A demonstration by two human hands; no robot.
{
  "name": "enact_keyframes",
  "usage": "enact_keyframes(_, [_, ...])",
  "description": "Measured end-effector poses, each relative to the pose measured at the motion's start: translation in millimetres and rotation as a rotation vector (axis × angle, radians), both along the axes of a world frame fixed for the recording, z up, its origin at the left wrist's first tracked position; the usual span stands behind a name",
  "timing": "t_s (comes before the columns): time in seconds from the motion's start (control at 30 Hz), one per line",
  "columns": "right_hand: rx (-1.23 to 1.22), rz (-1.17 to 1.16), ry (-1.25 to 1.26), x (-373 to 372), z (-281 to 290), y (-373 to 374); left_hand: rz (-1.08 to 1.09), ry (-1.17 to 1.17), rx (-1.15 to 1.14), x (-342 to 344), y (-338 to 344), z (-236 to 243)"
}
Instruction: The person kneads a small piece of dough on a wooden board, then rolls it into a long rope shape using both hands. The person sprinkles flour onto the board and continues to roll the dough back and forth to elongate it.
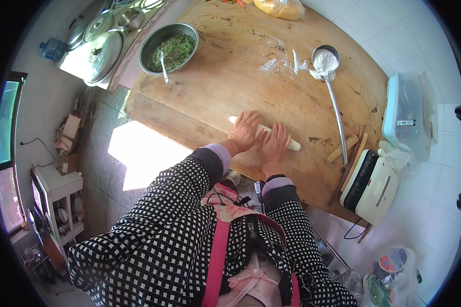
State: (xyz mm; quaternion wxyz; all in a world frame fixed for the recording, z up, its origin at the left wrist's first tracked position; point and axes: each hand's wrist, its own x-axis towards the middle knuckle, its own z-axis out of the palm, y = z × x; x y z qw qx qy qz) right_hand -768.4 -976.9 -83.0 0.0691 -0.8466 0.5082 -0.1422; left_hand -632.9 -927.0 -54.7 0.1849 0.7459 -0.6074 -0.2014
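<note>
A pale roll of dough (294, 145) lies slantwise near the front edge of the wooden board (225, 87). My left hand (245, 132) rests flat on the left part of the roll, fingers stretched out and slightly apart. Beside it, my right hand (275, 145) presses on the right part, also flat with fingers extended. Both ends of the dough stick out past my hands; much of its middle is covered by them. White flour (269, 65) is smeared on the board farther back.
At the back left stands a metal bowl (144, 57) of chopped greens with a spoon (163, 65). A long-handled ladle (334, 97) of flour lies to the right. Near the right edge are a short rolling pin (342, 148), sticks and a white appliance (376, 189), beside a plastic box (410, 117).
</note>
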Motion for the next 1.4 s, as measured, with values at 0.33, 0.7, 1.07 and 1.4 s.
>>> enact_keyframes(0.33, [-0.024,0.121,-0.216,1.8,-8.3,-66.4,0.165,-0.155,-0.296,-1.4,-62.2,-15.4])
enact_keyframes(0.7, [-0.049,0.047,-0.363,23.4,3.8,-147.9,0.016,-0.145,-0.347,41.5,-139.6,-9.6])
enact_keyframes(1.07, [-0.151,0.006,-0.149,26.9,-3.5,-160.8,-0.323,-0.117,-0.398,47.1,-144.6,-18.6])
enact_keyframes(1.4, [0.06,-0.09,-0.116,-22.1,-6.2,-37.1,0.269,-0.226,-0.054,-51.2,-57.5,-7.9])
